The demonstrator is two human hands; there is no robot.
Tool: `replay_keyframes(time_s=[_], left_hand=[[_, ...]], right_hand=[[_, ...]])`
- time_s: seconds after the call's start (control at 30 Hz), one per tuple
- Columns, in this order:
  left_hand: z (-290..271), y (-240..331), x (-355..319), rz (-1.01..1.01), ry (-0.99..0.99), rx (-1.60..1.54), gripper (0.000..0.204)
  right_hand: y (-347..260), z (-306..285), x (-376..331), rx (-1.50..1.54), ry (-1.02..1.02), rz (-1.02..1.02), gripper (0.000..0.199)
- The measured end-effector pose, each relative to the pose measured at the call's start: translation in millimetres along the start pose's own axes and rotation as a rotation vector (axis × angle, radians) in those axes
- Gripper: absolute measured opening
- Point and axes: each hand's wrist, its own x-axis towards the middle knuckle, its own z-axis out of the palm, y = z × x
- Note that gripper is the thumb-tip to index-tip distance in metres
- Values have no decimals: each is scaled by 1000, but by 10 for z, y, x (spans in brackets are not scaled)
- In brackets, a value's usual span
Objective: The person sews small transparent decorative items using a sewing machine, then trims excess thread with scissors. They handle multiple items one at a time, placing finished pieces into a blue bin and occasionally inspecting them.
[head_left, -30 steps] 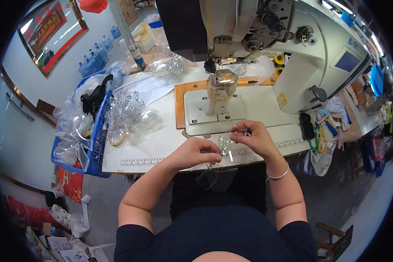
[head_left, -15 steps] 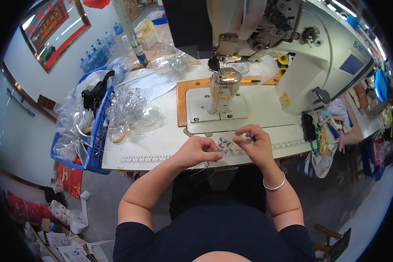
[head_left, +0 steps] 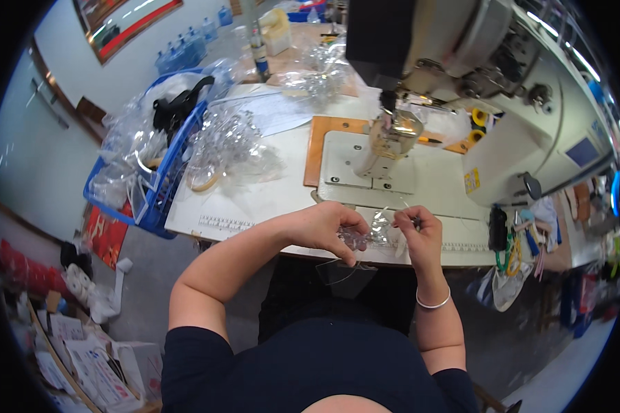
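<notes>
My left hand (head_left: 329,230) is closed round a clear, shiny piece of plastic (head_left: 353,239) in front of the sewing machine. A glossy part of what looks like the same work (head_left: 381,224) stretches toward my right hand (head_left: 421,233). The right fingers are pinched together, with a small dark thing at them; what they grip is too small to make out. Thin loose threads (head_left: 332,273) hang below my left hand at the table edge. Just beyond both hands stands the machine's post (head_left: 382,157) on its metal plate (head_left: 337,162).
A blue basket (head_left: 153,206) full of clear plastic adjoins the white table's (head_left: 255,199) left side. Crumpled clear wrap (head_left: 234,148) lies beside it. A printed ruler (head_left: 224,221) runs along the front edge. Scissors with green and yellow handles (head_left: 513,255) hang at the right.
The view has swung, so the table sits further right. My left hand has turned palm-down over the plastic, showing more of the clear piece; my right hand stays pinched near it.
</notes>
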Motion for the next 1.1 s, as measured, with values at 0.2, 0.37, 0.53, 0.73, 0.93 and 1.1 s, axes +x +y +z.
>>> replay_keyframes(time_s=[0.2,0.37,0.53,0.73,0.93,1.1], left_hand=[[-57,63,-115,34,-12,146,63],[-78,63,-156,53,1,114,70],[-27,-68,-88,4,41,-71,48],[48,-180,-46,58,168,-7,28],[160,-359,-11,-26,231,-239,20],[230,-370,-51,-70,323,-402,17]], right_hand=[[-49,16,-54,53,9,-52,16],[-59,61,-72,88,23,-52,17],[-75,75,-101,61,11,-39,15],[-21,86,-100,1,32,-72,21],[-22,113,-71,26,-40,15,18],[-35,111,-53,-14,-104,48,22]])
